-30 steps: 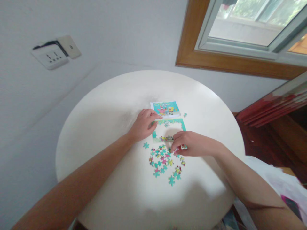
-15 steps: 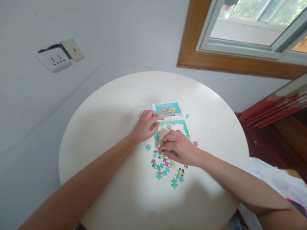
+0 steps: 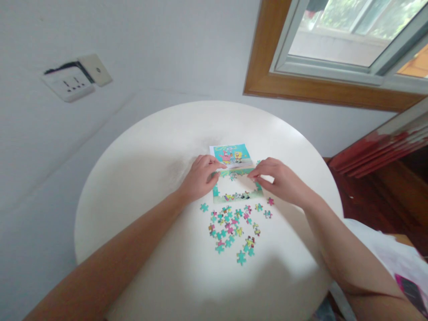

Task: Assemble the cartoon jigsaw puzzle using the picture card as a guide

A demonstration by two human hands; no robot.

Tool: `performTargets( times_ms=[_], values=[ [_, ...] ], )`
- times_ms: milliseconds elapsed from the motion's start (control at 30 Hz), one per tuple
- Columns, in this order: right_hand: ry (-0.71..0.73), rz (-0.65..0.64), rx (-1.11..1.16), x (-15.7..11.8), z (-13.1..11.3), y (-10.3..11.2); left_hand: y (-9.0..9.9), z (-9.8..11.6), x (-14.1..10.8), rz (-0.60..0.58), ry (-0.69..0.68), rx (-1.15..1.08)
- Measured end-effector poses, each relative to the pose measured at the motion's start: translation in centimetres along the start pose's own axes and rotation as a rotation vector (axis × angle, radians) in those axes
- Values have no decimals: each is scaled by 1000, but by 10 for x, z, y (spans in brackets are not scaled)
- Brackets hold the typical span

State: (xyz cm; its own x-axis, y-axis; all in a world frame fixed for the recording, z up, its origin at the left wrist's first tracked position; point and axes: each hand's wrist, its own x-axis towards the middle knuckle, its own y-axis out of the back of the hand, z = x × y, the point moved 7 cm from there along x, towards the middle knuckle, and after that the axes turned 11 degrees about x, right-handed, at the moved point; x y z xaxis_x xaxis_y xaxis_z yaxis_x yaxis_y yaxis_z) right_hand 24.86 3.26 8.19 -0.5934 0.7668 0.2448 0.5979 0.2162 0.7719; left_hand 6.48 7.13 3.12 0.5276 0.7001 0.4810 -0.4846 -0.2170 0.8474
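Observation:
A jigsaw puzzle (image 3: 239, 197) lies on the white round table, its border joined into a rectangle around a bare middle. My left hand (image 3: 200, 176) rests at its upper left corner, thumb and fingers apart, holding nothing. At the upper right of the border, my right hand (image 3: 276, 176) pinches a puzzle piece, mostly hidden by the fingertips. Just beyond the puzzle lies a picture sheet (image 3: 232, 154) with cartoon figures on turquoise. Several loose puzzle pieces (image 3: 229, 227) in turquoise, pink and yellow are scattered on the near side.
The round table (image 3: 140, 178) stands against a pale wall with a socket (image 3: 70, 84). A wood-framed window (image 3: 334, 40) is at the upper right, and a red curtain (image 3: 364, 151) hangs below it. White cloth or plastic (image 3: 374, 249) lies beyond the table's right edge.
My right hand has moved up and right, from the loose pieces to the right side of the puzzle border, uncovering more pieces. My left hand has stayed at the upper left corner.

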Motion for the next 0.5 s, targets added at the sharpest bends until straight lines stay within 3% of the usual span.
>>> performTargets(
  times_ms=[100,200,367,500],
  values=[
    [-235,-74,-33,-13,33,19,-1,0,1,-2,-8,1],
    [-356,-247,-76,-25,48,11,-2,-1,0,3,-16,2],
    [-363,-290,-96,-25,40,6,-2,-1,0,-1,-15,2],
    [-403,-438,-51,-34,32,0,-2,0,0,-9,-10,-18]
  ],
)
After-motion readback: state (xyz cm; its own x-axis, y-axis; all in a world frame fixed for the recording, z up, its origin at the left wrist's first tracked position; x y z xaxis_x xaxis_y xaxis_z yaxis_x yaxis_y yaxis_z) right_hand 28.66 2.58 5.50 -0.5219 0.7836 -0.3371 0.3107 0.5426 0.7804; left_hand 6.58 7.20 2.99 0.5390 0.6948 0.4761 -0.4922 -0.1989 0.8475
